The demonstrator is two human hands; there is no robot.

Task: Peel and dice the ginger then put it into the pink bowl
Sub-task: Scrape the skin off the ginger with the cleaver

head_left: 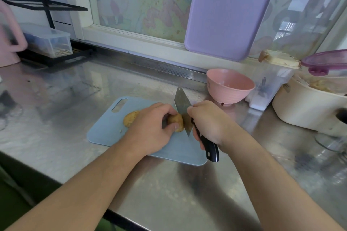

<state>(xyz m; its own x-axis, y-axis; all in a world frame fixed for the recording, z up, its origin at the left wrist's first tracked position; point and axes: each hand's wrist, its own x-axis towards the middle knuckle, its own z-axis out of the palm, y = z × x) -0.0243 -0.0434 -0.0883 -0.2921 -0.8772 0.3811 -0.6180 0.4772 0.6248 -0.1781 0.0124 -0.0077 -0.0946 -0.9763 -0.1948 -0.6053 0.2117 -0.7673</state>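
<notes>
Head view: left hand [148, 129] pinching ginger [176, 122] on blue cutting board [105, 131], thumb and fingers curled around it. Right hand [208, 122] clenched around black handle of knife [183, 110], blade pressed against ginger's 3 o'clock side. Second ginger chunk [130, 118] peeking out at 9 o'clock of left hand. Pink bowl [230, 85] upright on steel counter [169, 184], 1 o'clock from board.
</notes>
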